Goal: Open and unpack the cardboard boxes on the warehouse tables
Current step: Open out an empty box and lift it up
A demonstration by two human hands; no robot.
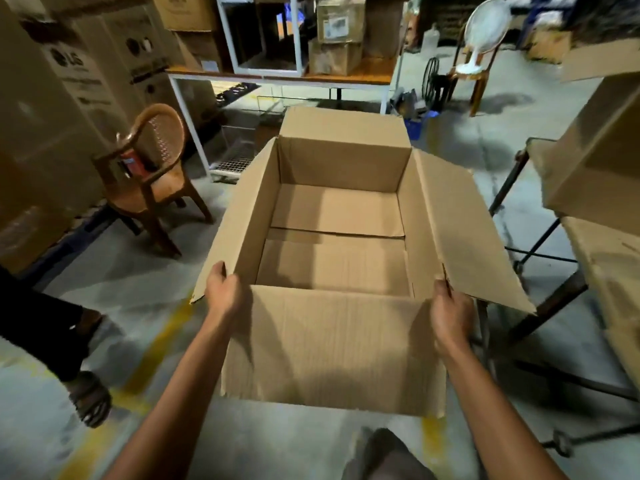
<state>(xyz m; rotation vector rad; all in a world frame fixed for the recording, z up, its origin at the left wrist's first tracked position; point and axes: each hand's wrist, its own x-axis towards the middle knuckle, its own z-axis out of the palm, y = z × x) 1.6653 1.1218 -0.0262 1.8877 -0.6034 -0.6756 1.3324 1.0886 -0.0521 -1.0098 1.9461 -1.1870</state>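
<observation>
A large brown cardboard box (332, 344) is held up in front of me above the floor, its four top flaps spread outward. Its inside shows only the folded bottom flaps, nothing else. My left hand (223, 289) grips the near left corner, thumb over the edge of the left flap. My right hand (450, 315) grips the near right corner beside the right flap. The near flap hangs down toward me and hides the box's front wall.
A brown chair (152, 181) stands on the left. Another person's leg and sandal (86, 396) are at the lower left. A white-framed table (277, 76) with boxes stands behind. More cardboard boxes (595, 161) sit on a metal-legged table at the right. My own foot (384, 455) shows below.
</observation>
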